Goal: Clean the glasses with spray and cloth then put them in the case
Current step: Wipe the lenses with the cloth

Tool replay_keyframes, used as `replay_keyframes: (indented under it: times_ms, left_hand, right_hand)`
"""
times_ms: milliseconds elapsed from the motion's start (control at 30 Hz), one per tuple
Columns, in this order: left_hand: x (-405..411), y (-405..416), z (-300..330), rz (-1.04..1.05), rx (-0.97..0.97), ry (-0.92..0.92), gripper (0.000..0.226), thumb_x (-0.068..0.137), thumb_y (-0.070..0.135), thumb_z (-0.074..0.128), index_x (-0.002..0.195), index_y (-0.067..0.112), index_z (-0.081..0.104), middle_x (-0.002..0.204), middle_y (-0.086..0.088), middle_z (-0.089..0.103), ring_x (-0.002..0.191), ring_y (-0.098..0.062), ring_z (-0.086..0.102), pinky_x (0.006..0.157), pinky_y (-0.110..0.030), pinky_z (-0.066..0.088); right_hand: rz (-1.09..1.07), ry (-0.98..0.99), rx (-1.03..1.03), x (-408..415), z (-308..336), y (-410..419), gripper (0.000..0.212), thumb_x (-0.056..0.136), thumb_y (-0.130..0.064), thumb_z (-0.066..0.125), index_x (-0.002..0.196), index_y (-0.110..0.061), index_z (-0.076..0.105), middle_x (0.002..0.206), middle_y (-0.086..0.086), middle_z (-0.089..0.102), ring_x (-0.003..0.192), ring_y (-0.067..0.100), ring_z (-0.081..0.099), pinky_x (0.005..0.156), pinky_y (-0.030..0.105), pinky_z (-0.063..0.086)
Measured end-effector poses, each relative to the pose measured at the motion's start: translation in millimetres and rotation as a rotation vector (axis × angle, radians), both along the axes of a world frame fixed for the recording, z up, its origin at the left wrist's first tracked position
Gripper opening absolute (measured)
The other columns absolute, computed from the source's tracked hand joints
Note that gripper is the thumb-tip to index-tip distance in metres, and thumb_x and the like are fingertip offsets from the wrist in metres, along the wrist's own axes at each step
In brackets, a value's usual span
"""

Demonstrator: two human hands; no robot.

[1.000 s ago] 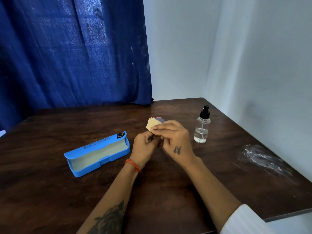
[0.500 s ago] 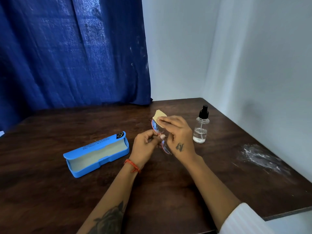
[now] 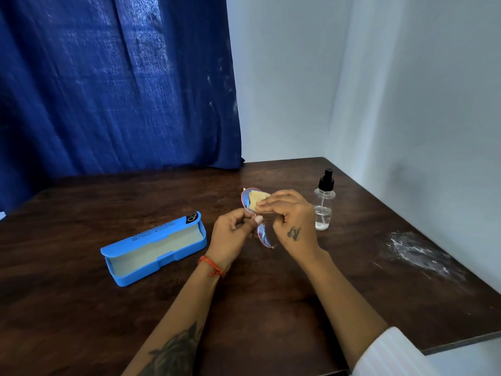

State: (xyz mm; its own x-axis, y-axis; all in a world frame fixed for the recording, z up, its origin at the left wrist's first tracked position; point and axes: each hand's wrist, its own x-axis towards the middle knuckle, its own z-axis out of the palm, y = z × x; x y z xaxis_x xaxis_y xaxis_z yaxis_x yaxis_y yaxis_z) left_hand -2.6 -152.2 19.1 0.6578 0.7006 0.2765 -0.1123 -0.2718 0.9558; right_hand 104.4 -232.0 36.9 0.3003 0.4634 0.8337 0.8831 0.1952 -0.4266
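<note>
The left hand has its fingers curled around the middle of the glasses, pinching the frame between thumb and fingertips and holding it above the dark wooden table. The glasses stand roughly on end, one pink-rimmed, blue-tinted lens at 12 o'clock and the other at 6 o'clock. The right hand presses the yellow cloth against the upper lens with its fingers (they look nearly straight, laid flat over the fabric; the thumb is hidden). At 3 o'clock from the hands, just beside the right hand, the clear spray bottle with a black nozzle stands upright. At 9 o'clock, the blue case lies open on the table, lid back, its pale lining showing. A white smear marks the table farther out toward 3 o'clock.
</note>
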Motion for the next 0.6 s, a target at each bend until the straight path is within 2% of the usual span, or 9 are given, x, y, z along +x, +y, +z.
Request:
replay_keyframes:
  times_ms: [100, 200, 267, 333, 400, 500, 600]
  left_hand:
    - [1, -1, -1, -0.016, 0.014, -0.009, 0.011, 0.084, 0.012, 0.062, 0.074, 0.016, 0.066, 0.072, 0.0, 0.068, 0.069, -0.012, 0.064, 0.067, -0.025, 0.053]
    - [1, -3, 0, -0.037, 0.039, -0.011, 0.012, 0.084, 0.009, 0.061, 0.076, 0.017, 0.066, 0.071, 0.003, 0.068, 0.067, -0.003, 0.064, 0.062, -0.016, 0.051]
    - [0, -2, 0, -0.035, 0.057, 0.0, 0.011, 0.085, 0.01, 0.06, 0.078, 0.016, 0.065, 0.073, 0.001, 0.067, 0.068, -0.004, 0.063, 0.063, -0.017, 0.051]
    - [0, -2, 0, -0.02, 0.053, 0.007, 0.011, 0.085, 0.008, 0.06, 0.081, 0.017, 0.065, 0.076, 0.0, 0.067, 0.069, -0.002, 0.062, 0.063, -0.016, 0.05]
    - [-1, -1, -1, 0.004, 0.041, 0.009, 0.014, 0.085, 0.005, 0.059, 0.089, 0.016, 0.066, 0.083, -0.005, 0.068, 0.075, -0.006, 0.063, 0.065, -0.017, 0.05]
    - [-1, 1, -1, 0.021, 0.043, -0.005, 0.019, 0.084, 0.001, 0.058, 0.096, 0.013, 0.066, 0.093, -0.008, 0.069, 0.083, -0.011, 0.064, 0.071, -0.018, 0.052]
    - [0, 0, -1, 0.003, 0.034, -0.009, 0.016, 0.084, 0.0, 0.058, 0.095, 0.007, 0.066, 0.087, -0.008, 0.068, 0.077, -0.012, 0.063, 0.067, -0.018, 0.052]
  right_hand:
    - [-0.045, -0.031, 0.019, -3, 2, 1, 0.045, 0.061, -0.002, 0.038, 0.088, 0.001, 0.074, 0.089, 0.013, 0.073, 0.09, 0.024, 0.061, 0.085, 0.016, 0.043]
    - [0.047, -0.091, -0.036, -8, -2, 5, 0.045, 0.073, -0.014, 0.039, 0.101, 0.005, 0.068, 0.105, 0.017, 0.068, 0.102, 0.016, 0.049, 0.094, 0.007, 0.035]
    - [0.08, -0.116, -0.068, -9, -6, 9, 0.041, 0.079, -0.013, 0.04, 0.105, 0.004, 0.067, 0.109, 0.017, 0.066, 0.106, 0.013, 0.046, 0.098, 0.008, 0.034]
    - [0.108, -0.105, -0.072, -9, -9, 11, 0.04, 0.079, -0.01, 0.039, 0.104, 0.001, 0.068, 0.109, 0.017, 0.064, 0.105, 0.01, 0.05, 0.096, 0.013, 0.04]
    - [0.116, -0.119, -0.034, -7, -10, 9, 0.038, 0.075, -0.002, 0.042, 0.097, -0.003, 0.072, 0.102, 0.012, 0.068, 0.1, 0.007, 0.053, 0.089, 0.014, 0.046]
    - [0.149, -0.089, -0.021, -2, -8, 5, 0.042, 0.062, 0.014, 0.049, 0.087, -0.006, 0.076, 0.088, 0.006, 0.073, 0.093, 0.006, 0.055, 0.085, 0.01, 0.046]
    - [0.141, 0.019, -0.011, -2, -4, 1, 0.031, 0.06, 0.01, 0.053, 0.074, -0.004, 0.077, 0.075, 0.007, 0.075, 0.083, 0.013, 0.059, 0.078, 0.01, 0.048]
